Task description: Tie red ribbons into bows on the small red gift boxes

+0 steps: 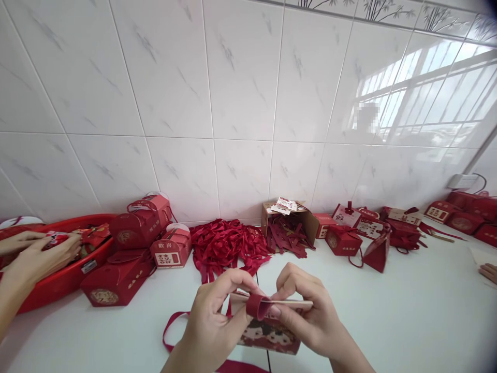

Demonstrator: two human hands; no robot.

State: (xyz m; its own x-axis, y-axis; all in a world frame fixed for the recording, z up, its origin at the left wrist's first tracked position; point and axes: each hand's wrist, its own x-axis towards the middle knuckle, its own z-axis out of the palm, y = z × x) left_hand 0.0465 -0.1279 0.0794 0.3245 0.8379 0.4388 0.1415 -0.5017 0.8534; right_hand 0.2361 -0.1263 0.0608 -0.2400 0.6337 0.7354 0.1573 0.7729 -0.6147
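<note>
Near the front of the white table, a small red gift box (pixel 272 335) printed with cartoon figures is between my hands. A dark red strap (pixel 256 306) curls in a loop over its top edge. My left hand (pixel 219 313) is closed, its fingers and thumb pinching the strap at the box's top. My right hand (pixel 310 311) is also closed, thumb in front and fingers behind, gripping the top edge beside the loop. A red ribbon (pixel 171 326) lies on the table by my left wrist. The box's underside and my hidden fingertips cannot be seen.
A heap of red ribbons (pixel 225 243) and a cardboard box (pixel 310 228) of dark red strips stand by the tiled wall. Finished-looking red boxes (pixel 120 280) sit left and right. A co-worker's hands (pixel 50 254) reach into a red basin (pixel 50 292); another person's fingers (pixel 488 271) show far right.
</note>
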